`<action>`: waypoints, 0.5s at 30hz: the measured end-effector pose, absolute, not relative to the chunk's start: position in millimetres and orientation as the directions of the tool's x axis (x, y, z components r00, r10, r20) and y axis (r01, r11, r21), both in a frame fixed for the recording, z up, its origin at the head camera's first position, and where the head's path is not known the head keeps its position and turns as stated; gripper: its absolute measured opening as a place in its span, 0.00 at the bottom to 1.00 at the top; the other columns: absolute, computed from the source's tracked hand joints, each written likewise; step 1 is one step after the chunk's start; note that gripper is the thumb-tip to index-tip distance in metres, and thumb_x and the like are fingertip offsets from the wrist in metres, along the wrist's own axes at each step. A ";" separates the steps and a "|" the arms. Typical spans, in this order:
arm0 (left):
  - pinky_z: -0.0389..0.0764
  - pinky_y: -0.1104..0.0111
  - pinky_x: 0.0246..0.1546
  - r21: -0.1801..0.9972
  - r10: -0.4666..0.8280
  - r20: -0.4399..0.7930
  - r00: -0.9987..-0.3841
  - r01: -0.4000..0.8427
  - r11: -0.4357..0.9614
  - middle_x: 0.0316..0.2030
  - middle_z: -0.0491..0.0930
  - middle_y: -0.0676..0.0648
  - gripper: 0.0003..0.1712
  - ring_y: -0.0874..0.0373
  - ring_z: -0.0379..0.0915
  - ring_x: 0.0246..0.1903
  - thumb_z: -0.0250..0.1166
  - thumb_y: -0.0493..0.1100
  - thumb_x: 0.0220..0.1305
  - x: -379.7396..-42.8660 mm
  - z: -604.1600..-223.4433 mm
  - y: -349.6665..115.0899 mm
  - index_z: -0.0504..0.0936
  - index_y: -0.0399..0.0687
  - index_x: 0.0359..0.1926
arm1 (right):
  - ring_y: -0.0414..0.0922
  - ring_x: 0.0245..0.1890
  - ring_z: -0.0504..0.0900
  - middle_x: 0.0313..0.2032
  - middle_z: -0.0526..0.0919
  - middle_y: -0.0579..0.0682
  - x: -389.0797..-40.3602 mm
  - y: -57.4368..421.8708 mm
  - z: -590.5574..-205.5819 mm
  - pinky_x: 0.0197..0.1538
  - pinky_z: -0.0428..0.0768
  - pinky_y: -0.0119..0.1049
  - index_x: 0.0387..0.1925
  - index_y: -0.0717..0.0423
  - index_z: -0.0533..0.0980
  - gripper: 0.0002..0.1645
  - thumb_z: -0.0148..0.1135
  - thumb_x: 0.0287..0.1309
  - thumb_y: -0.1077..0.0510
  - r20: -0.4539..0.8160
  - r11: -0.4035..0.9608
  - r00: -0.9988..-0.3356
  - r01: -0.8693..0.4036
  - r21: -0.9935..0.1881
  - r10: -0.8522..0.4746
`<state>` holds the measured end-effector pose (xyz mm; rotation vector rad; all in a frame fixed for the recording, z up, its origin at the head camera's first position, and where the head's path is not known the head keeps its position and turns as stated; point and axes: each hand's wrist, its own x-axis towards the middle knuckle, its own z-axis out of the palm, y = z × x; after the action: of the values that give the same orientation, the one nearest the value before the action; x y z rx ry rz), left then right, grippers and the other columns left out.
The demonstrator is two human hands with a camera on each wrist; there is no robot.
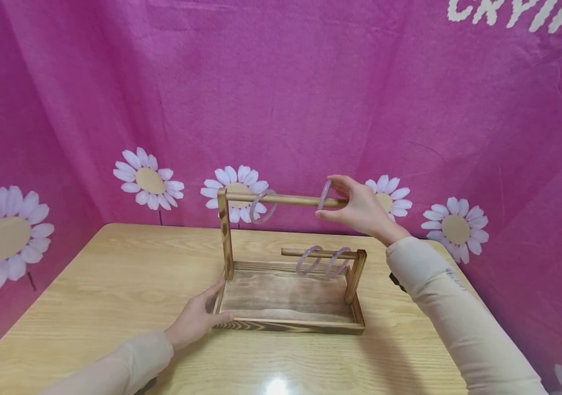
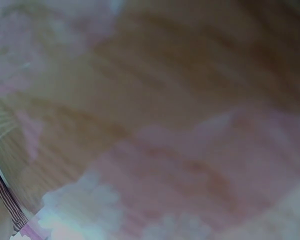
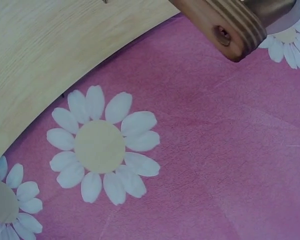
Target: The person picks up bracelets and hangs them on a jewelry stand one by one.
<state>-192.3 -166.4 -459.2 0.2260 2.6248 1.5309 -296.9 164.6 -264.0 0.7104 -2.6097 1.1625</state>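
Observation:
A wooden jewelry stand with a tray base and two rods stands on the table. Near the free right end of its upper rod, my right hand pinches a translucent pale purple bangle between thumb and fingers. The rod appears to pass through that ring. Another bangle hangs further left on the same rod. Two more bangles, a left one and a right one, hang on the lower rod. My left hand grips the tray's front left corner, thumb over the rim.
The wooden table extends around the stand. A pink cloth with printed daisies hangs behind and at both sides. In the right wrist view, a wooden post end shows at the top. The left wrist view is mostly blurred.

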 end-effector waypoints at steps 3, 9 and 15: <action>0.50 0.51 0.68 0.875 0.174 -0.012 -0.985 0.074 0.479 0.70 0.51 0.45 0.50 0.45 0.45 0.69 0.70 0.50 0.49 -192.5 -459.0 -167.2 0.53 0.46 0.69 | 0.52 0.59 0.72 0.59 0.72 0.57 -297.3 161.0 -262.5 0.62 0.70 0.42 0.62 0.58 0.64 0.50 0.76 0.36 0.49 0.375 0.579 -0.857 -0.515 -0.632 -0.353; 0.51 0.51 0.68 0.875 0.171 -0.005 -0.985 0.078 0.478 0.69 0.51 0.44 0.50 0.45 0.45 0.68 0.70 0.50 0.49 -192.5 -458.9 -166.8 0.53 0.46 0.69 | 0.50 0.55 0.75 0.55 0.76 0.55 -295.8 152.3 -261.1 0.61 0.72 0.41 0.60 0.56 0.66 0.46 0.76 0.36 0.52 0.386 0.588 -0.840 -0.543 -0.600 -0.382; 0.51 0.52 0.67 0.883 0.167 -0.013 -0.986 0.067 0.465 0.69 0.51 0.45 0.50 0.46 0.45 0.68 0.70 0.48 0.49 -190.8 -457.8 -165.3 0.53 0.46 0.69 | 0.47 0.49 0.80 0.52 0.79 0.54 -291.7 144.9 -261.1 0.58 0.74 0.41 0.59 0.54 0.67 0.45 0.75 0.37 0.50 0.356 0.600 -0.839 -0.543 -0.587 -0.412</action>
<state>-190.8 -165.3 -457.8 0.2088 2.6042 1.5619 -291.7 144.9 -261.1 0.7971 -2.6423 1.0619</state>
